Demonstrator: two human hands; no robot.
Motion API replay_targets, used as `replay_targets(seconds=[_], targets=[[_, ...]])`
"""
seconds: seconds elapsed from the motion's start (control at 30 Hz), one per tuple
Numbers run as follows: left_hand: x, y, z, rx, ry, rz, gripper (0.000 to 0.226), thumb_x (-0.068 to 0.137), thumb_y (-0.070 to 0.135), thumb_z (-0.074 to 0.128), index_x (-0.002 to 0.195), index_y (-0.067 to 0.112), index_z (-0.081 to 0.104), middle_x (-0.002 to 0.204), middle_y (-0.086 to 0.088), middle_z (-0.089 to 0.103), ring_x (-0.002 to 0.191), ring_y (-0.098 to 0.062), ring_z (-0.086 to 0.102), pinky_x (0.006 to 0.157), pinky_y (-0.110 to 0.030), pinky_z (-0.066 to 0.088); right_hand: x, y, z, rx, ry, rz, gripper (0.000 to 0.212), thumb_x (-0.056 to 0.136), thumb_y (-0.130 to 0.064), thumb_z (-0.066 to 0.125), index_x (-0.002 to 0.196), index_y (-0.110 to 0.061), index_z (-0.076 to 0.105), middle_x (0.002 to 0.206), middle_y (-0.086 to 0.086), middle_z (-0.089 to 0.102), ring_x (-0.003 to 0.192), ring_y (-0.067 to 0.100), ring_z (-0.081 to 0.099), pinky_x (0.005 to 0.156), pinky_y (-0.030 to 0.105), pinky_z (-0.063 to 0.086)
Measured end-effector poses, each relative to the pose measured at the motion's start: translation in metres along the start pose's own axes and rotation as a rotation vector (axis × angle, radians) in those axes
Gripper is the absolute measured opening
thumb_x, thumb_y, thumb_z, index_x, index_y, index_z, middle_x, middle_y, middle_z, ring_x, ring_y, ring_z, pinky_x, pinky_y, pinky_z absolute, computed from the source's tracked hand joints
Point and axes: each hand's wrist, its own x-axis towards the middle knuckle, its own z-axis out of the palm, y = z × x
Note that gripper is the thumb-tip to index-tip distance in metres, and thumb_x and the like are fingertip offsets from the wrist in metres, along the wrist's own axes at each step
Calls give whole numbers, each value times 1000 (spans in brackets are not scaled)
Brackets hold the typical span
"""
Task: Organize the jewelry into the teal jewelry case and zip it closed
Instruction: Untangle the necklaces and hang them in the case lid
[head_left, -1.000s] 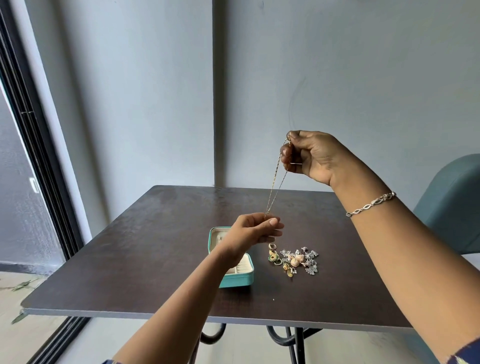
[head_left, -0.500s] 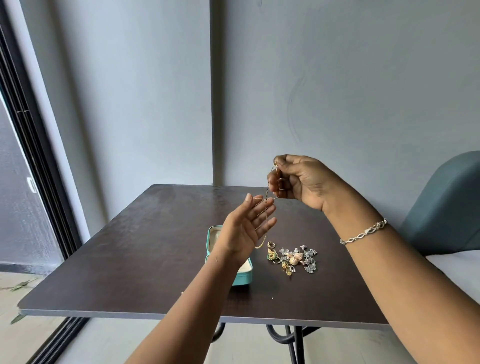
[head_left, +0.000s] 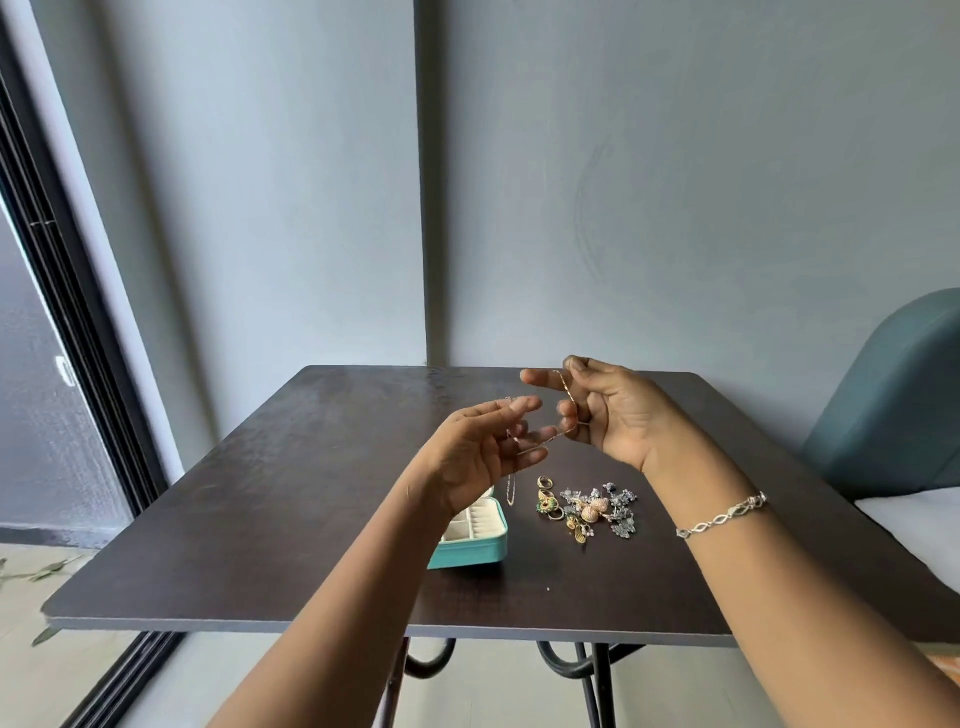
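A thin gold chain (head_left: 565, 397) runs between my two hands above the dark table (head_left: 260, 519). My right hand (head_left: 613, 415) pinches its upper part between thumb and fingers. From there the chain lies across the straight fingers of my left hand (head_left: 483, 449), and a short loop hangs below them. The teal jewelry case (head_left: 472, 545) lies open under my left wrist, which hides part of its cream compartments. A pile of rings, earrings and brooches (head_left: 589, 506) sits just right of the case.
A teal upholstered chair (head_left: 893, 405) stands at the table's right side. A dark window frame (head_left: 78, 338) runs along the left, and the grey wall is right behind the table. I wear a silver bracelet (head_left: 722, 517) on my right wrist.
My right hand came down from high above the table to the level of my left hand. My left hand let go of its pinch and spread its fingers, and the chain now lies gathered over them.
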Motion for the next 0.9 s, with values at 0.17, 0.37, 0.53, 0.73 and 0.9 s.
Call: replay_targets(seconds=[0.17,0.37,0.53,0.73,0.9], targets=[[2,18,2,239,45,-85,15,88,3,49,82,2,62,50,-1,46,65,-19,69,67,-30,56,-3,23,-13,168,69,25,18,94,-10,43,79,-18,48,81,4,73,40,6,48,40,15,43],[4,43,12,258,34,-73,17,92,5,45,87,2,61,43,1,42,40,-11,51,49,-23,52,-10,55,-17,334,136,33,21,85,6,46,83,-14,53,75,7,72,34,5,40,42,14,39],[1,55,21,448,-41,-155,18,93,6,45,96,4,62,50,1,41,36,-7,35,40,-16,39,-8,71,-16,313,-85,4,79,29,-16,94,101,-14,62,103,5,69,43,6,39,47,19,39],[-1,56,28,545,-127,-287,26,93,7,45,113,-1,58,55,-1,55,39,-6,48,42,-18,47,-7,77,-2,339,-227,-50,65,39,-13,91,98,-20,64,89,-1,59,59,7,44,51,19,37],[-1,54,28,544,-99,-339,22,92,5,47,106,-4,61,56,-4,59,41,-9,52,44,-20,50,-11,80,1,270,-154,5,45,31,-28,93,68,-23,68,72,-5,63,68,9,52,61,23,38]])
